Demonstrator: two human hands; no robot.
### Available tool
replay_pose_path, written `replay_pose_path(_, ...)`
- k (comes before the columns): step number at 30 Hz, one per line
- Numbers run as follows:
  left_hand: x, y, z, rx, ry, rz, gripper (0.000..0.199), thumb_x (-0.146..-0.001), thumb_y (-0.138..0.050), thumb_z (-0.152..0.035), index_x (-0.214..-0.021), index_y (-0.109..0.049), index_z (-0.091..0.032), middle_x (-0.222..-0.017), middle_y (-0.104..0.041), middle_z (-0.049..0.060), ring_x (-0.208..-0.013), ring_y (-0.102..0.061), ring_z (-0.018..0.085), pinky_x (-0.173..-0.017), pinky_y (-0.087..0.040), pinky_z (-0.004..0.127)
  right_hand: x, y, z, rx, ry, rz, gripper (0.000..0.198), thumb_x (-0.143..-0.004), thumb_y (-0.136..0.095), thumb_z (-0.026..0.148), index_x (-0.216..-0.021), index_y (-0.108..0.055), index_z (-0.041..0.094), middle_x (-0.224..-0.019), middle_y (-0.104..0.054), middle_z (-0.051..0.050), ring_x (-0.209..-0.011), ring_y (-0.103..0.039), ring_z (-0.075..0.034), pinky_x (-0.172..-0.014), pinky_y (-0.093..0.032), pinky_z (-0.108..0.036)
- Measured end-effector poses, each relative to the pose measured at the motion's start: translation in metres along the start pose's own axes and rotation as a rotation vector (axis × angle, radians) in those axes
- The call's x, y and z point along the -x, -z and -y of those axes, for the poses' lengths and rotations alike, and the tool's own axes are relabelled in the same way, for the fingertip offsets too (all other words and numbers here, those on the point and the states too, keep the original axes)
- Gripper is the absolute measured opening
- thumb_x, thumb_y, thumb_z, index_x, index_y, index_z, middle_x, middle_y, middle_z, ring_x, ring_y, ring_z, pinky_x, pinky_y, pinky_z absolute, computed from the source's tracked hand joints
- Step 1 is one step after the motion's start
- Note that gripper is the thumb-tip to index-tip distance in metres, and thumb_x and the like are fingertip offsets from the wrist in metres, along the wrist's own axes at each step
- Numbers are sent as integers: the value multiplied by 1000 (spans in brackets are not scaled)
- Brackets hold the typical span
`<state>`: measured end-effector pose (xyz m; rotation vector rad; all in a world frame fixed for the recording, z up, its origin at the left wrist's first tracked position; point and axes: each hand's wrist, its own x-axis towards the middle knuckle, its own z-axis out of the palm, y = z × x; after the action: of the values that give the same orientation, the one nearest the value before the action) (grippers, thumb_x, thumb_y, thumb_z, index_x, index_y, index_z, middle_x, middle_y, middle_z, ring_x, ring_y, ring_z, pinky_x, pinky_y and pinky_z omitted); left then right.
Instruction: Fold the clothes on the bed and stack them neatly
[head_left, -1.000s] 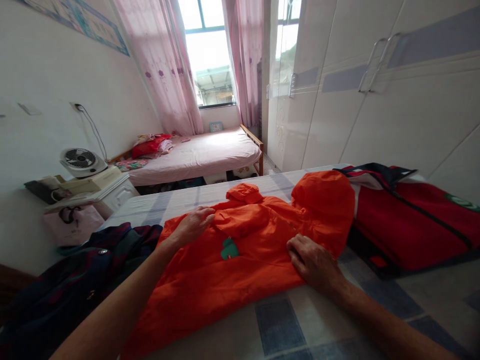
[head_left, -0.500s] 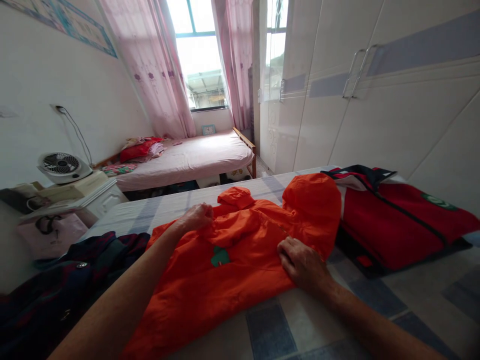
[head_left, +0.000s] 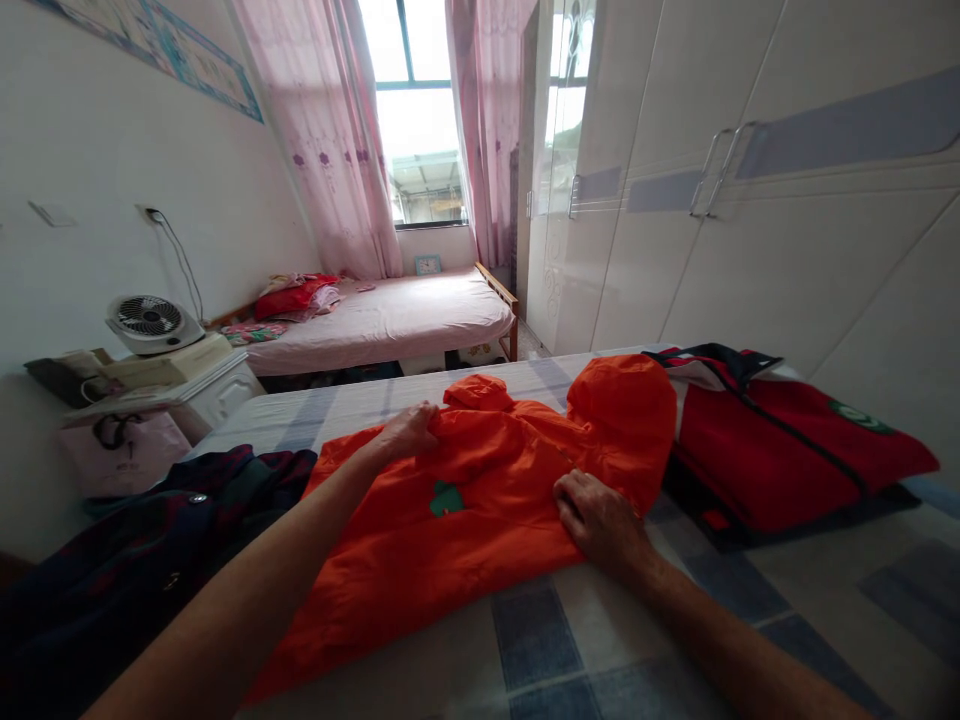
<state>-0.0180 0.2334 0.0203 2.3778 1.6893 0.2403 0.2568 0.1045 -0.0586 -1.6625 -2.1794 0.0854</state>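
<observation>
Along the far edge of the orange jacket (head_left: 487, 535), the left hand (head_left: 409, 430) is resting with its fingers bent inward; whether they are pinching cloth, I cannot tell. Just beside the hood (head_left: 626, 415), the right hand (head_left: 600, 510) is touching the jacket with curled fingers, and here too the view is not showing whether they are gripping. The jacket is lying beneath and between both hands, its long axis running from the hem at the near left to the hood at the right. So the right hand is sitting nearer the hood, while the left hand is resting nearer the bunched sleeve (head_left: 476, 392) on the far side. Most of the body, with its green patch (head_left: 447, 498), is spreading to the left of the right hand and to the near side of the left. Underneath, a checked sheet (head_left: 536, 630) is bearing it all. Right of the hood, a red jacket (head_left: 780, 450) is lying folded; left of the hem, a dark coat (head_left: 135, 560) is lying in a heap. Farther out, a pink bed (head_left: 397, 320) is standing below the window (head_left: 420, 130), and a white wardrobe (head_left: 787, 270) is lining the right side.
</observation>
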Motion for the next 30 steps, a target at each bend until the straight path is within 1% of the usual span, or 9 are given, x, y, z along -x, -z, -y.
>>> replay_pose_path(3,33,16,-5,-63,-25,-237,38,-76,-52,-12,-114,-52,-15,-103,-59,9,-98,-54,25,-85,-43,38,0,0,0,20,-11,6,14,-88,-39,21,-83,-53,20,-86,-59,-3,-81,-56,-17,-69,-37,-27)
replay_pose_path(7,102,14,3,-335,-365,-521,38,-85,-46,-14,-123,-50,-21,-106,-59,9,-100,-53,25,-86,-44,39,-1,-1,-3,6,3,20,16,-89,-39,21,-89,-55,18,-94,-61,-6,-88,-57,-18,-75,-39,-27)
replay_pose_path(9,134,2,10,-438,-520,-517,29,-89,-44,-16,-114,-56,-20,-105,-60,9,-99,-54,24,-87,-45,39,-1,0,-4,-11,16,35,16,-88,-41,21,-92,-56,16,-98,-61,-8,-92,-57,-19,-78,-39,-28)
replay_pose_path(12,165,-18,19,-449,-604,-432,27,-91,-42,-15,-111,-59,-18,-105,-61,9,-98,-55,21,-89,-45,37,1,4,-5,-23,43,69,17,-88,-41,21,-92,-57,16,-99,-61,-9,-91,-58,-20,-78,-41,-28)
replay_pose_path(15,176,-28,23,-464,-605,-436,29,-92,-39,-16,-113,-59,-18,-106,-62,8,-100,-56,20,-89,-46,35,7,14,-2,-43,84,69,18,-89,-41,22,-88,-59,18,-96,-62,-6,-83,-60,-18,-73,-42,-27)
replay_pose_path(19,180,-30,26,-485,-627,-477,34,-90,-42,-12,-118,-59,-21,-120,-61,7,-117,-50,23,-100,-41,40,16,30,4,-42,88,-234,19,-92,-40,27,-89,-58,19,-87,-61,-5,-81,-59,-19,-73,-43,-30)
replay_pose_path(22,189,-26,20,-368,-552,-333,37,-85,-46,-10,-116,-60,-25,-123,-61,2,-124,-47,22,-106,-36,42,15,43,13,-43,178,-360,18,-91,-42,27,-90,-58,18,-91,-61,-7,-90,-56,-21,-84,-42,-35)
replay_pose_path(25,195,-15,8,-243,-442,-294,35,-82,-49,-15,-113,-62,-23,-123,-61,3,-124,-47,22,-108,-35,43,6,56,33,-53,290,-367,18,-91,-45,27,-100,-58,19,-105,-61,-8,-107,-52,-22,-96,-38,-38)
replay_pose_path(30,189,-24,-2,-257,-320,-479,40,-88,-47,-27,-126,-52,-18,-142,-44,12,-135,-33,27,-107,-34,46,-4,40,60,7,428,-233,38,-91,-45,30,-128,-50,23,-138,-46,-7,-134,-31,-24,-107,-28,-44)
